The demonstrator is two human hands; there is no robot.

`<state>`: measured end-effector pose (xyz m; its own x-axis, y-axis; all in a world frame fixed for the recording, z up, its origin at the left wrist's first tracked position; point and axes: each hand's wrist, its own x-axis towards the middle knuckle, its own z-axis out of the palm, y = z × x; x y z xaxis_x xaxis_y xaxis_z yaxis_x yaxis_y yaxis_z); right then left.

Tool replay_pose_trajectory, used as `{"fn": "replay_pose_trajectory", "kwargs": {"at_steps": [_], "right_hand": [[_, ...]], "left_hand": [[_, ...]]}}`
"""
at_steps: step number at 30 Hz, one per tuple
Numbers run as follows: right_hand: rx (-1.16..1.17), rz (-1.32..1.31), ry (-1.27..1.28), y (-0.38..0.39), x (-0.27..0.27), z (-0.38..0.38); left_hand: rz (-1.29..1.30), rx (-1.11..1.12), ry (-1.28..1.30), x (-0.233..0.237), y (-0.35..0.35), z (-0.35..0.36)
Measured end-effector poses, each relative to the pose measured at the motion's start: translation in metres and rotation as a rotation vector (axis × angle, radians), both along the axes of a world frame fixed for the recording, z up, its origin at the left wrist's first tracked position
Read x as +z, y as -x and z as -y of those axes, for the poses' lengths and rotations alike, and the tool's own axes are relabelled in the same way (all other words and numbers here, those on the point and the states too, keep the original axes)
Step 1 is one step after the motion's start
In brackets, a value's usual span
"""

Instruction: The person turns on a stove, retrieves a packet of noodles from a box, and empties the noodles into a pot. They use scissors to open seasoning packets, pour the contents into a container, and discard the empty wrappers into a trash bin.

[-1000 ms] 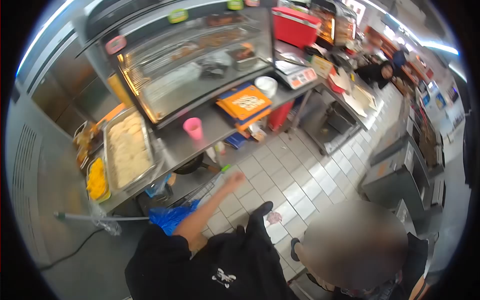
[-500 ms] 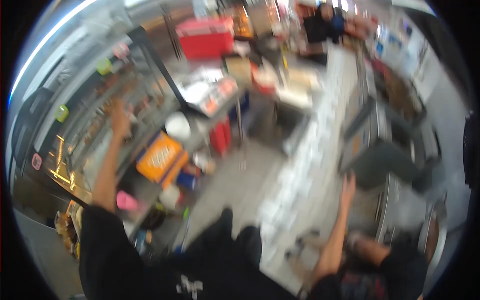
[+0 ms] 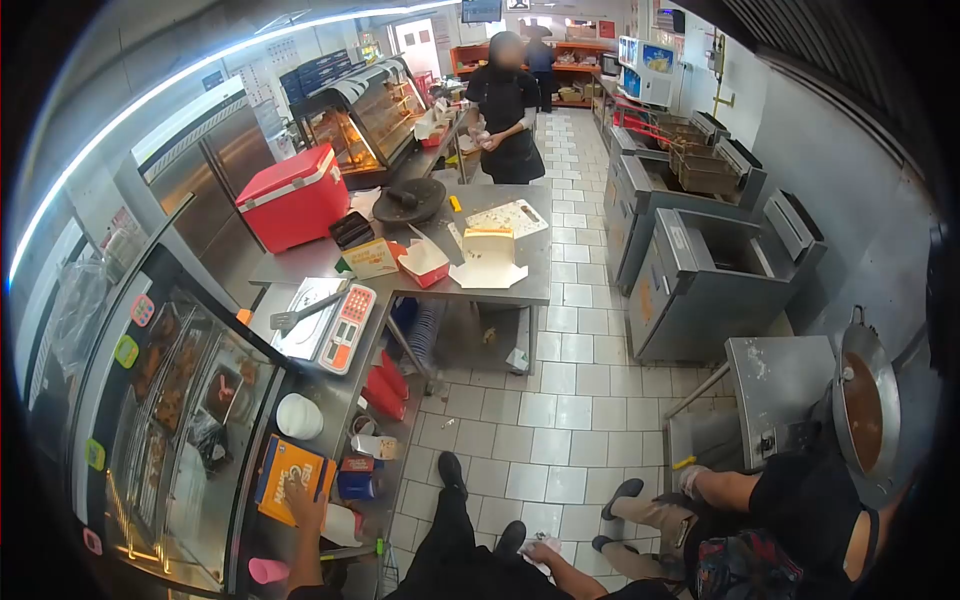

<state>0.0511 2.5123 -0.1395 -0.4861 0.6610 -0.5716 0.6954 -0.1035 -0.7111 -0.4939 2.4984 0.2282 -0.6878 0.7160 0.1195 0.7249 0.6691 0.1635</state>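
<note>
My left hand [image 3: 304, 504] is over the near edge of an orange box [image 3: 292, 472] on the left counter, its fingers stretched out and apart. It touches or hovers just above the box; which one I cannot tell. A stack of white round lids or containers [image 3: 299, 416] stands just beyond the box, and a pink cup [image 3: 268, 570] is near my left forearm. Low in the middle, beside my shoe, my right hand [image 3: 541, 553] is closed round something white and crumpled, perhaps paper or cloth.
A glass display case [image 3: 170, 420] with food stands at the left. Ahead, a metal table [image 3: 400, 283] bears open cartons and a red cooler [image 3: 292, 197]. Fryers [image 3: 690, 290] line the right wall. One person [image 3: 505, 110] stands beyond the table; another [image 3: 800, 510] is close on my right, by a large pan [image 3: 868, 400].
My left hand has come down from in front of the display case to the orange box. My right hand has come back from far out on the right towards my body. The view has turned.
</note>
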Motion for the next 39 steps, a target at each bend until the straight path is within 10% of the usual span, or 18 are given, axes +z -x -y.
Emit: {"fn": "replay_pose_trajectory", "kwargs": {"at_steps": [2, 3, 5, 9, 11, 14, 22, 25, 30, 39], "right_hand": [[-0.132, 0.132, 0.552, -0.062, -0.064, 0.061], [-0.502, 0.357, 0.629, -0.069, 0.069, 0.049], [-0.796, 0.163, 0.858, -0.144, -0.023, 0.087], [-1.086, -0.336, 0.717, -0.207, -0.006, 0.062], [-1.322, 0.060, 0.620, -0.149, 0.069, -0.017], [-0.918, -0.114, 0.128, -0.101, 0.069, -0.123], [0.408, -0.619, -1.115, 0.210, 0.646, -0.359], [0.672, -0.772, -1.558, 0.215, 0.758, -0.353], [0.397, -0.402, -2.174, 0.185, 0.789, -0.372], [1.092, -0.539, -1.678, -0.025, 0.805, -0.562]], "left_hand": [[-0.051, -0.096, -0.134, -0.025, -0.006, -0.002], [-0.078, -0.147, -0.200, -0.036, -0.008, -0.006], [0.139, -0.299, -0.223, -0.029, -0.053, -0.021], [0.728, -0.414, 0.089, -0.091, -0.110, -0.053], [1.175, -0.467, 0.279, -0.179, -0.107, -0.063], [1.023, -0.802, 0.674, -0.231, -0.114, -0.120], [0.931, -1.076, 0.364, -0.253, -0.183, -0.368], [0.911, -1.087, 0.338, -0.199, -0.210, -0.464], [0.950, -1.019, 0.293, -0.157, -0.228, -0.524], [0.950, -0.738, 0.387, -0.187, -0.243, -0.521]]}}
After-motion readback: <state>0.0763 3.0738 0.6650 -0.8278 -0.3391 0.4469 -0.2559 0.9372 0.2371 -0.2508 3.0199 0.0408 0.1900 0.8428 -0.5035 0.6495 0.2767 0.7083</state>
